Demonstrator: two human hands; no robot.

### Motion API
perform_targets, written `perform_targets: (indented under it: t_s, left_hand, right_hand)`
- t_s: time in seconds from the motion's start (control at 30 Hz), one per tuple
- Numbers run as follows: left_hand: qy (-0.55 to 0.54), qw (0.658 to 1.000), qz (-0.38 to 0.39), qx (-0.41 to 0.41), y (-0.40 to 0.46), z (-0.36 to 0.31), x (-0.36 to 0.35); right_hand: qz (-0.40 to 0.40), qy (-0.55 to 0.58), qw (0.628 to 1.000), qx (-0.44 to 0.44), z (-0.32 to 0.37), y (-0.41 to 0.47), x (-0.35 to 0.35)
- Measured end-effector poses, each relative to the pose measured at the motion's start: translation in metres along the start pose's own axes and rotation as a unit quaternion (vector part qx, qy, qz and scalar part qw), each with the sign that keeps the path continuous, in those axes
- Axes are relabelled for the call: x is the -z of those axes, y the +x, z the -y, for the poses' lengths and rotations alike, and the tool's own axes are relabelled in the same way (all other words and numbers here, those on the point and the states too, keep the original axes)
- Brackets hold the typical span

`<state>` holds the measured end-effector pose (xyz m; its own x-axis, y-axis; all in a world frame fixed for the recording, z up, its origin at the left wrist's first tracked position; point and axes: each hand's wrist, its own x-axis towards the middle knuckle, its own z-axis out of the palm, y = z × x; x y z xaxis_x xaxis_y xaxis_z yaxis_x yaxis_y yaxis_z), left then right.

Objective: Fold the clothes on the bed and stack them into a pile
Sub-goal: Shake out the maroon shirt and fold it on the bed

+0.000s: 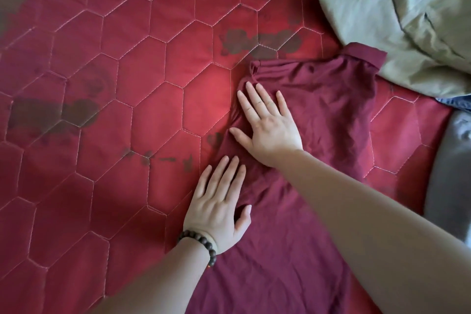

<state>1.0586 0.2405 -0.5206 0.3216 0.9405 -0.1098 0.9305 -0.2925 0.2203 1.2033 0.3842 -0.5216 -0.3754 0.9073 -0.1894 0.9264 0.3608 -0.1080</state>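
While both hands press flat, these are the things to watch in the head view:

Slip risk: the maroon polo shirt (pixel 318 115) looks thin and smooth, so I think the folded side edge could slide open when a hand lifts.
Bunch risk: the cloth is puckered near the sleeve, and a push sideways could make more wrinkles there.
Mix-up risk: the collar touches the olive green garment (pixel 397 20), so a pull could drag that one too.
Left hand (pixel 219 204): fingers straight and close together, lying flat on the shirt's left edge, with a bead bracelet (pixel 201 245) on the wrist.
Right hand (pixel 267 122): fingers spread, palm down on the shirt near the sleeve.
Shirt look: dark red, long, narrow, collar far away.
Shirt place: on the red quilted bed cover (pixel 114 71), right of the middle.
Other clothes: something blue and something grey peek in at the right edge.
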Motion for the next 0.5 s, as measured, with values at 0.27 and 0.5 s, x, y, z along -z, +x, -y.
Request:
perform_targets:
  t_s: [0.27,0.5]
  left_hand:
    - [-0.003,1.0,-0.001,-0.003,-0.001,0.002,-0.002]
    - [0.008,1.0,-0.001,-0.007,-0.001,0.002,-0.002]
  right_hand:
    - [-0.035,0.008,0.997,-0.068,-0.022,0.053,0.01]
    - [-0.055,0.034,0.992,0.11,-0.03,-0.013,0.004]
